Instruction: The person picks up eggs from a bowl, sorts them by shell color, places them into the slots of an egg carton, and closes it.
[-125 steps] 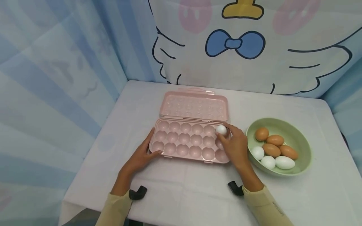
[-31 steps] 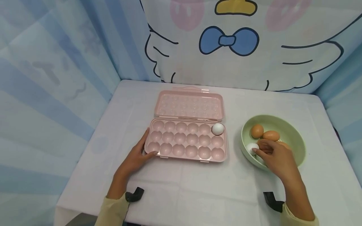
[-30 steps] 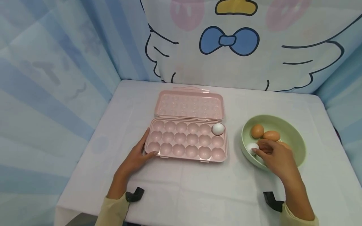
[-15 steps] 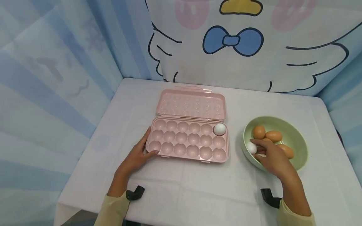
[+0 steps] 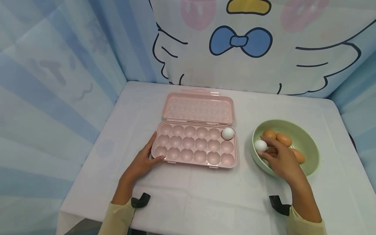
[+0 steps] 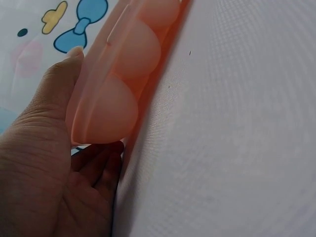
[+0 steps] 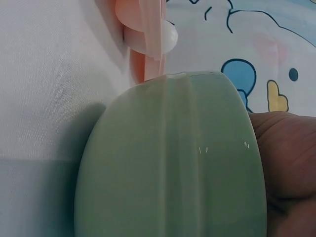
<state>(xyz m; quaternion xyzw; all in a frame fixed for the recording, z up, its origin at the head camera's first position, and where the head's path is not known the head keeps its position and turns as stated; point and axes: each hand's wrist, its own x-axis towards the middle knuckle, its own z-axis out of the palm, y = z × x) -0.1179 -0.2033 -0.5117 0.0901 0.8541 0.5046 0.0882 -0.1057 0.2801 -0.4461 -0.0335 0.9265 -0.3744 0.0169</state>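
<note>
A pink plastic egg carton point(image 5: 188, 143) lies on the table with its lid point(image 5: 198, 107) folded back. One white egg point(image 5: 227, 133) sits in its back right cup. My left hand point(image 5: 142, 164) grips the carton's left end, thumb on the front rim and fingers along the side; the left wrist view shows that thumb point(image 6: 52, 84) close up. Over the left part of a green bowl point(image 5: 312, 153), my right hand point(image 5: 280, 160) pinches a white egg point(image 5: 260, 145) between thumb and fingers. Brown eggs point(image 5: 284, 139) lie behind and beside this hand, which hides others in the bowl.
The bowl stands right of the carton on a white-covered table point(image 5: 205, 195). A printed curtain point(image 5: 241, 71) hangs along the back edge, and blue curtains point(image 5: 58, 114) enclose the sides. Each wrist wears a black mount point(image 5: 141, 200).
The right hand let go of a white egg in the carton's back right cup and moved right into the bowl. There it took another white egg, now slightly raised. The left hand kept its grip.
</note>
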